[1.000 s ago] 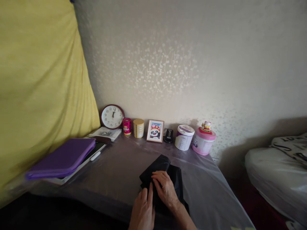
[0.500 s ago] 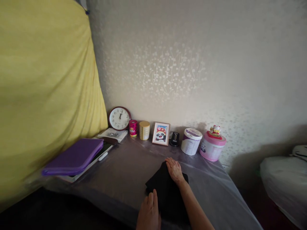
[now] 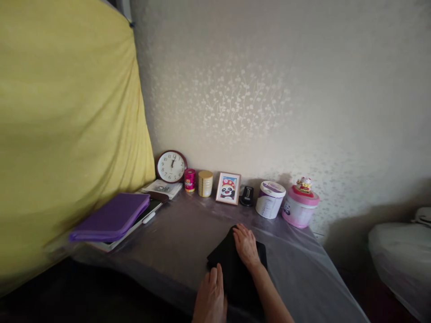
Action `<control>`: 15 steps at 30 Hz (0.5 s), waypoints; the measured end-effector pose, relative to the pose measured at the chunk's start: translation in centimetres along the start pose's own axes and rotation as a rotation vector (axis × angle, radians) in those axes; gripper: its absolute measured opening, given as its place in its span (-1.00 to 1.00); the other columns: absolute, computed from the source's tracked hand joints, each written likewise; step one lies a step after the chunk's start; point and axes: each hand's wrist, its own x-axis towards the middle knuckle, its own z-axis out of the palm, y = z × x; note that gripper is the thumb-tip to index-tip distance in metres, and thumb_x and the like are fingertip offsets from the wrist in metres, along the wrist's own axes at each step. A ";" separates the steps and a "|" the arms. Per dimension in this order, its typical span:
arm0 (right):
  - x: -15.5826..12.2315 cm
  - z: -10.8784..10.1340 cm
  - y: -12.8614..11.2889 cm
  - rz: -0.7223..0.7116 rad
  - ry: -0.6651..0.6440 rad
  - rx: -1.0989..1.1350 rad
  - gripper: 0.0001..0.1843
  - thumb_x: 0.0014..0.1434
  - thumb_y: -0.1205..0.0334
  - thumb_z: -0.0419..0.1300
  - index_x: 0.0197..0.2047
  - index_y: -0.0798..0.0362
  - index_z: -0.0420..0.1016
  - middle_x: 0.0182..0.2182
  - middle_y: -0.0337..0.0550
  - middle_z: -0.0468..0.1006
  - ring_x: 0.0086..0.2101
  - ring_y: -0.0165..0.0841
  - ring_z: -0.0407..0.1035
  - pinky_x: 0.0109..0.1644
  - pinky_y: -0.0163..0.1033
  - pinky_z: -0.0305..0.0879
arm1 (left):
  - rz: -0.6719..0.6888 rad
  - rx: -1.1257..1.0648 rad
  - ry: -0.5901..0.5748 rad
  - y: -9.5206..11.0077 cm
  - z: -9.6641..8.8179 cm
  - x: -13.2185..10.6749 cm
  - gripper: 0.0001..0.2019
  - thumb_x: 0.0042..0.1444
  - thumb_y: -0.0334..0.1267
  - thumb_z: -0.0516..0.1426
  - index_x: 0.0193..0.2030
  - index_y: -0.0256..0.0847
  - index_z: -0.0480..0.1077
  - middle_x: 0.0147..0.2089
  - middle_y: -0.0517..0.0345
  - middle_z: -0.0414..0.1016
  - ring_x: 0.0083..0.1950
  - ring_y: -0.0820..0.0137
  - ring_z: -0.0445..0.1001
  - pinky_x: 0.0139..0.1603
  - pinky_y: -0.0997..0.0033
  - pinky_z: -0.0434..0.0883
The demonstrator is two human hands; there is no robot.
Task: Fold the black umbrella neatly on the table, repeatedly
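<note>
A folded black cloth (image 3: 232, 269) lies flat on the table (image 3: 182, 237) near its front edge. My right hand (image 3: 247, 244) rests palm down on the far end of the cloth, fingers stretched out. The near left corner of the cloth lies under my left hand (image 3: 211, 297), whose fingers are straight and together. Neither hand grips anything.
Along the wall stand a round clock (image 3: 171, 166), a red can (image 3: 189, 180), a yellow can (image 3: 205, 183), a small framed panda picture (image 3: 228, 188), a white tub (image 3: 270, 199) and a pink tub (image 3: 299, 207). A purple folder (image 3: 112, 217) lies at the left beside a yellow curtain (image 3: 67, 134).
The cloth went from a bunched fold to lying flat. My right hand slid from the cloth's middle to its far end and now rests there. The view shifted slightly left.
</note>
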 end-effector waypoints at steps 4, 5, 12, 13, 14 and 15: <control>0.1 -1.5 4.2 0.202 0.153 0.070 -0.66 0.10 0.18 -0.04 -0.16 0.09 0.46 -0.11 0.03 0.49 -0.05 -0.20 0.34 0.06 -0.04 0.19 | 0.016 -0.005 0.003 -0.2 0.2 -0.1 -0.37 0.01 -0.41 -0.07 0.28 -0.37 -0.09 0.20 -0.14 0.18 0.13 0.18 0.22 0.12 0.25 0.19; -0.4 -2.2 5.2 0.265 0.178 0.110 -0.65 0.08 0.14 -0.04 -0.19 0.09 0.46 -0.15 0.02 0.51 -0.09 -0.20 0.36 0.03 -0.06 0.22 | 0.019 -0.002 -0.001 -0.2 0.2 -0.1 -0.36 0.01 -0.41 -0.07 0.28 -0.38 -0.09 0.20 -0.15 0.17 0.13 0.18 0.22 0.12 0.24 0.19; -5.6 -6.1 7.8 0.616 0.146 0.351 -0.62 -0.09 -0.05 0.06 -0.33 0.04 0.47 -0.37 -0.03 0.56 -0.32 -0.17 0.46 -0.23 -0.12 0.35 | 0.033 0.043 0.018 0.0 -0.1 -0.4 -0.42 0.07 -0.41 -0.09 0.27 -0.40 -0.07 0.23 -0.16 0.15 0.18 0.17 0.20 0.16 0.24 0.20; -6.1 -6.2 7.7 0.648 0.123 0.393 -0.62 -0.10 -0.07 0.08 -0.35 0.04 0.47 -0.41 -0.06 0.56 -0.34 -0.18 0.46 -0.28 -0.14 0.36 | 0.033 0.049 0.016 0.0 -0.2 -0.4 -0.43 0.08 -0.40 -0.09 0.27 -0.40 -0.06 0.23 -0.15 0.15 0.18 0.18 0.20 0.16 0.25 0.20; -6.5 -6.3 7.4 0.681 0.096 0.440 -0.62 -0.12 -0.08 0.09 -0.36 0.04 0.47 -0.44 -0.08 0.55 -0.37 -0.19 0.46 -0.34 -0.16 0.36 | 0.031 0.053 0.017 0.0 -0.2 -0.5 -0.43 0.08 -0.40 -0.09 0.27 -0.39 -0.07 0.23 -0.15 0.15 0.18 0.18 0.20 0.16 0.24 0.20; -6.9 -6.3 7.1 0.713 0.066 0.488 -0.61 -0.12 -0.09 0.09 -0.35 0.04 0.47 -0.47 -0.12 0.55 -0.41 -0.20 0.46 -0.40 -0.18 0.36 | 0.032 0.056 0.017 0.0 -0.2 -0.5 -0.43 0.08 -0.40 -0.09 0.27 -0.39 -0.07 0.24 -0.15 0.14 0.19 0.18 0.20 0.16 0.23 0.20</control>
